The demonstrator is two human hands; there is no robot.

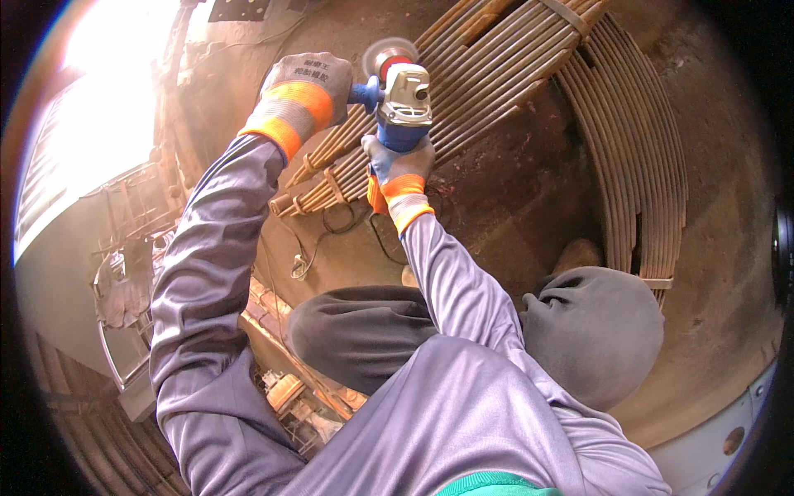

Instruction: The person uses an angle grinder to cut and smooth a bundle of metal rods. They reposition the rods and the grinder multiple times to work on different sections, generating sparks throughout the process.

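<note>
An angle grinder [407,103] with a blue body and a pale metal head is held in both hands. My left hand [308,93], in a grey glove with an orange cuff, wraps round its blue side handle [365,94]. Lower down, my right hand [401,157], gloved alike, grips the rear of the blue body. The grinder's round disc [389,56] with a red centre looks blurred at its rim. Beneath and beside the tool lies a strapped bundle of rusty metal rods or tubes [488,78]. Whether the disc touches them I cannot tell.
A second bundle of long brown rods [633,157] lies to the right, banded near its close end. A cable [318,240] trails over the floor below the rods. My bent knees [591,335] are close by. Clutter [124,281] stands at the left.
</note>
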